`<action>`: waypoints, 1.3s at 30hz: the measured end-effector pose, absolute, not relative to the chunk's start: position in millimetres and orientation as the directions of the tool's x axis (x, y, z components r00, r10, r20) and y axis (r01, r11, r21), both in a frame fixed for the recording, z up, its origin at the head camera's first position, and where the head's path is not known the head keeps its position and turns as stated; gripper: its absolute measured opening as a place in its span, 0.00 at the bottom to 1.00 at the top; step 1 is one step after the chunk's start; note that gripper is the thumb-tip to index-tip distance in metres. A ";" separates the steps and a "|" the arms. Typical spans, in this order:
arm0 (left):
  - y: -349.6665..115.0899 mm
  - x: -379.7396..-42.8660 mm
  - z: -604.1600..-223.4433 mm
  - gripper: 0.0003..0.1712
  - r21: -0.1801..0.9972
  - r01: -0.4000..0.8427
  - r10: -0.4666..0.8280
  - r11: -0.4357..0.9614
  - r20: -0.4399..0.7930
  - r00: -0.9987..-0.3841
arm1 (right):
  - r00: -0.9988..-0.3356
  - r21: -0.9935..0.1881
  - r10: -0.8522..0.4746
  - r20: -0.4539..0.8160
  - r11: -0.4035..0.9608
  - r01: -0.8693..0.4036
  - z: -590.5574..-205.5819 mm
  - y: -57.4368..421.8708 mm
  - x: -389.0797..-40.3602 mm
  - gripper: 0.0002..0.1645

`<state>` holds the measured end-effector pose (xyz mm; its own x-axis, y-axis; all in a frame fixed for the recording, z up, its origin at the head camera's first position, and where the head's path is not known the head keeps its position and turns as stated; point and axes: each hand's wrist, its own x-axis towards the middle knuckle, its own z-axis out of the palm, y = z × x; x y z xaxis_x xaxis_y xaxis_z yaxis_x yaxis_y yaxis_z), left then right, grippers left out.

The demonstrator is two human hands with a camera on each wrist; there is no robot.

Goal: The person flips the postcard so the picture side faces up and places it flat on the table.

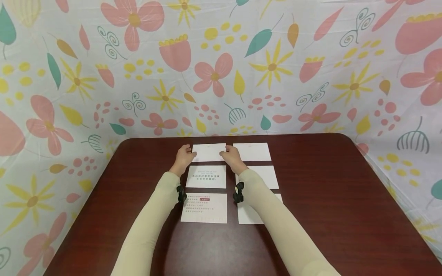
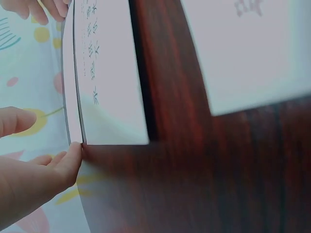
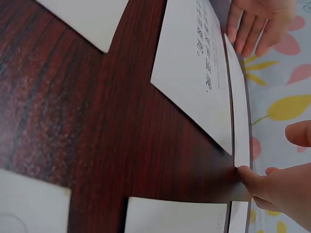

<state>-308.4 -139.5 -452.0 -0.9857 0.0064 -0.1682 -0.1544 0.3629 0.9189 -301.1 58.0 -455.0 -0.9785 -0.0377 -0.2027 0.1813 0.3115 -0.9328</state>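
Note:
At the back of the table, a white card (image 1: 208, 152) lies between my two hands. My left hand (image 1: 183, 159) touches its left edge, and my right hand (image 1: 235, 159) is at its right edge. In the left wrist view, the left fingertips (image 2: 75, 150) meet the card's corner while the thumb (image 2: 19, 120) stays apart, raised. The right wrist view shows the right index fingertip (image 3: 243, 172) against the opposite corner, its thumb (image 3: 299, 133) likewise lifted away. Just in front lies a card with dark printed writing (image 1: 206, 178).
Nearest me in the left column is a card with red and grey text (image 1: 203, 214). The right column has a back card (image 1: 253, 152), a middle card (image 1: 266, 176) and a front card (image 1: 246, 215), the last two partly behind my right arm. Flowered cloth (image 1: 214, 76) hangs behind the dark red table (image 1: 345, 191).

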 end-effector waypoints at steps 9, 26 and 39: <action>-138.2 -310.1 -450.6 0.33 0.920 -0.180 -0.053 0.349 -0.173 -0.984 | -0.976 -0.932 -0.016 -0.215 0.302 0.201 -453.4 58.9 -303.3 0.32; -134.7 -304.6 -438.4 0.24 0.940 -0.239 -0.178 0.244 -0.199 -0.964 | -0.973 -0.964 0.063 -0.223 0.135 0.230 -440.5 61.9 -306.6 0.30; -131.6 -303.9 -434.4 0.31 0.952 -0.149 -0.260 0.267 -0.077 -0.962 | -0.977 -0.978 0.106 -0.187 0.075 0.195 -432.5 62.5 -305.7 0.28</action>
<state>-303.9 -131.6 -434.4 -0.9624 -0.2602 -0.0774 -0.1488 0.2669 0.9522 -305.7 62.5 -432.5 -0.9767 0.1062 -0.1866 0.1950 0.0751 -0.9779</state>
